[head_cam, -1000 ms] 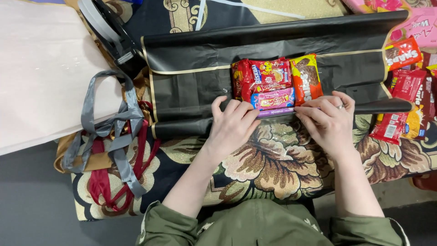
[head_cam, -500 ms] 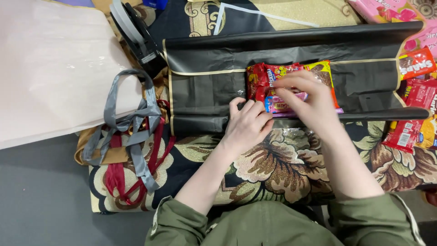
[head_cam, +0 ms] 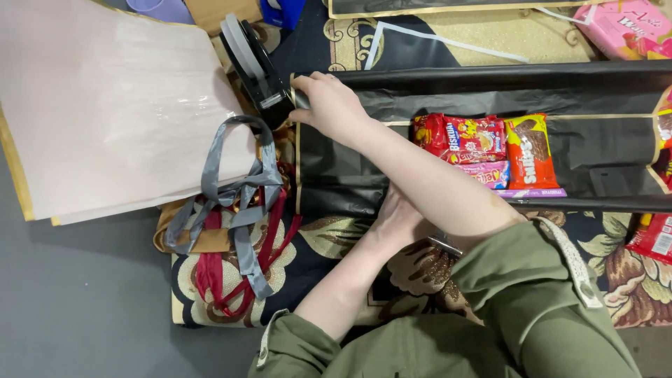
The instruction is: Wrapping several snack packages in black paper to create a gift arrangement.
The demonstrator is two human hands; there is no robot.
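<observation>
My right hand (head_cam: 329, 105) reaches across to the upper left and closes on the end of a black and grey tape dispenser (head_cam: 255, 66). My left hand (head_cam: 395, 217) rests on the near fold of a black wrapping sheet (head_cam: 350, 182); my right forearm hides its fingers. Inside the sheet lie a red snack packet (head_cam: 465, 136), an orange one (head_cam: 532, 150) and a small pink one (head_cam: 486, 175).
A pale pink sheet (head_cam: 105, 105) lies at the left. Grey ribbon (head_cam: 231, 189) and red ribbon (head_cam: 210, 273) are tangled beside the black sheet on a floral cloth (head_cam: 336, 238). A pink box (head_cam: 623, 28) is at the top right, a red packet (head_cam: 654, 238) at the right edge.
My right hand left the snack packets and swung left across the black sheet to the tape dispenser. My left hand stayed on the near fold. The view shifted left.
</observation>
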